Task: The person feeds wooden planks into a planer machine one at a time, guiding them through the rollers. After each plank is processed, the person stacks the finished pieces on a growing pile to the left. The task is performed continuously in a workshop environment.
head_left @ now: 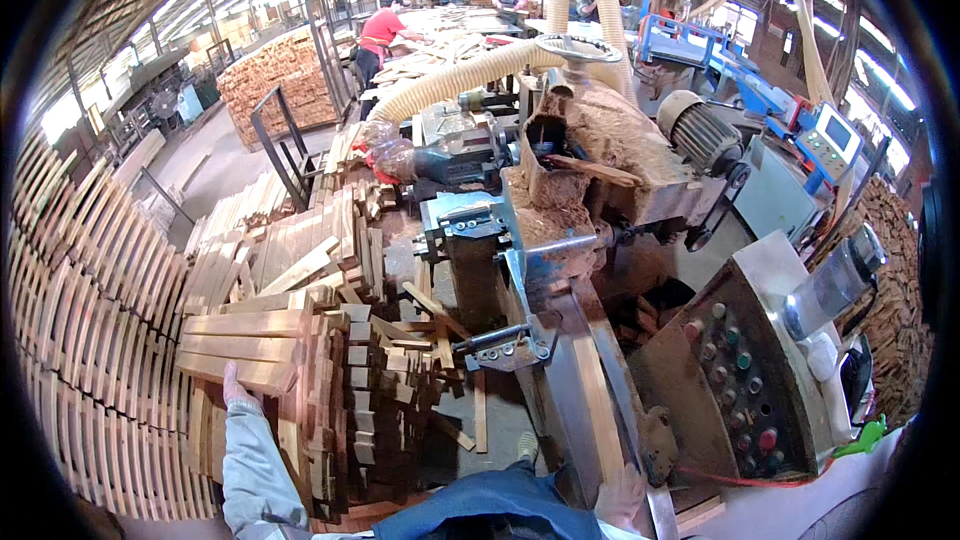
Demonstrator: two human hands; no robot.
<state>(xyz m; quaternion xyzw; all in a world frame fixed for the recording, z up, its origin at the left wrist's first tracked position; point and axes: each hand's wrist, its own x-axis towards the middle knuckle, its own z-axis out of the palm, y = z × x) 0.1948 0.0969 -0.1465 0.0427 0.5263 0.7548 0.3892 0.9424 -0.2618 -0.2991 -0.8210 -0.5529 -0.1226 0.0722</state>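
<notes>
My left hand [238,392] is against the near side of the top wooden strips [240,348] on a waist-high stack. One digit lies stretched along the wood; the other fingers are hidden, so its grip is unclear. At the lower edge, my right hand [622,496] is closed over the near end of a long wooden strip [592,395]. That strip lies lengthwise in the metal feed channel [565,420] of a woodworking machine. Its far end runs toward the sawdust-covered machine body [560,190].
A control box [740,370] with coloured buttons stands right of the channel. Slatted wood stacks [100,360] fill the left side. Loose offcuts [435,310] lie between stack and machine. Farther back are a dust hose [470,75], a motor [700,125] and a person in red [380,35].
</notes>
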